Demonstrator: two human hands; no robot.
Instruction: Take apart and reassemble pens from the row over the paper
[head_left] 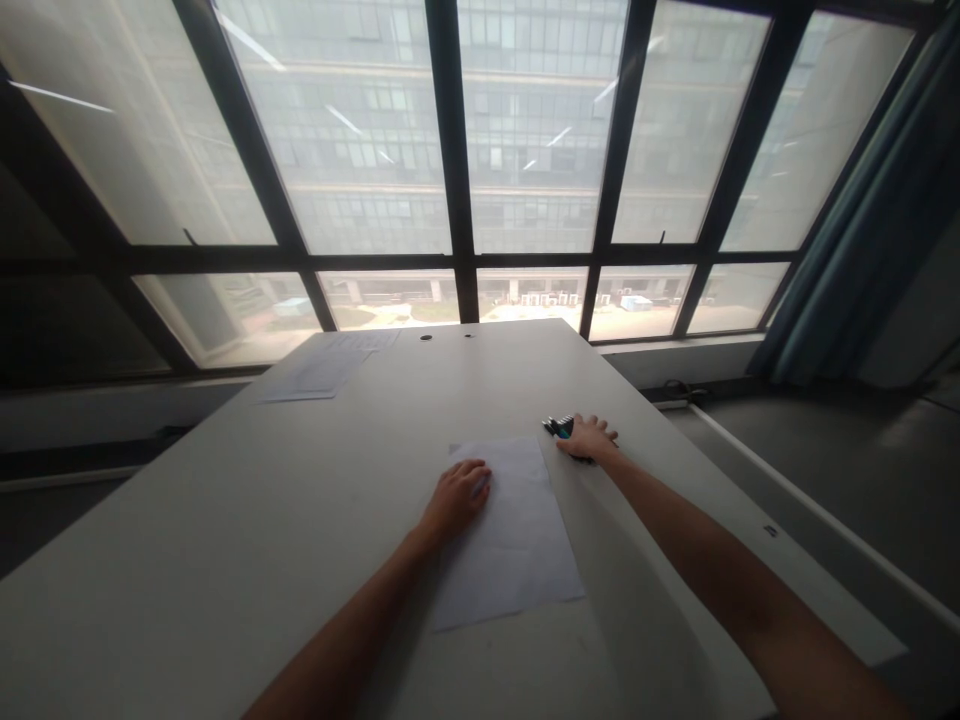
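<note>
A white sheet of paper (517,545) lies on the white table (225,560) in front of me. My left hand (457,495) rests on the sheet's left edge, fingers curled down onto it. My right hand (586,438) lies just past the sheet's upper right corner, on a small bunch of dark pens (557,427) whose ends stick out to the left of the fingers. Whether the fingers are closed around the pens is hidden by the back of the hand.
More paper sheets (322,372) lie at the table's far left. Two small holes (427,337) sit near the far edge. A tall window with dark frames (457,260) stands behind the table. A curtain (862,250) hangs at right; the floor (862,480) lies beyond the right edge.
</note>
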